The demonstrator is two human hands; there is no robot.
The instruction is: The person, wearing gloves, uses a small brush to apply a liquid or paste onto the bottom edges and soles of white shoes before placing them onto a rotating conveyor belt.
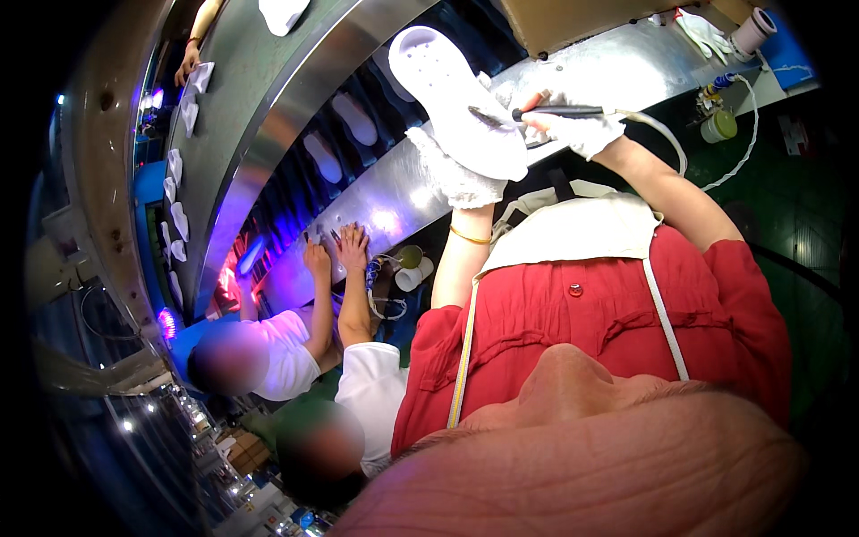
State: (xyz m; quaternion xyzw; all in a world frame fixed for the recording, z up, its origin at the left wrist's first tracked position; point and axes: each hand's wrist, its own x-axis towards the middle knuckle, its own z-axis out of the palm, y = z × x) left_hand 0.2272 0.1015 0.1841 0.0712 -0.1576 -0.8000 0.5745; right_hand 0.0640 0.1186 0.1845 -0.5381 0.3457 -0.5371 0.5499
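My left hand (452,174), in a white glove, is closed around the lower part of a white foam clog (438,76) and holds it above the metal ledge. Small holes show in the clog's rounded top end. In my right hand (577,130), its glove leaving fingertips bare, is a black pen-shaped tool (564,113). A thin dark tip, like a brush, reaches over the clog's surface; whether it touches cannot be made out. From the tool's back end runs a pale hose (662,134).
White shoe parts (322,157) lie on the dark roller conveyor beyond the metal ledge (371,201). More sit on a curved grey belt (246,63). Two co-workers (371,380) work at left. A cardboard box (573,22), white gloves (702,36) and a yellow-green cup (718,127) are at right.
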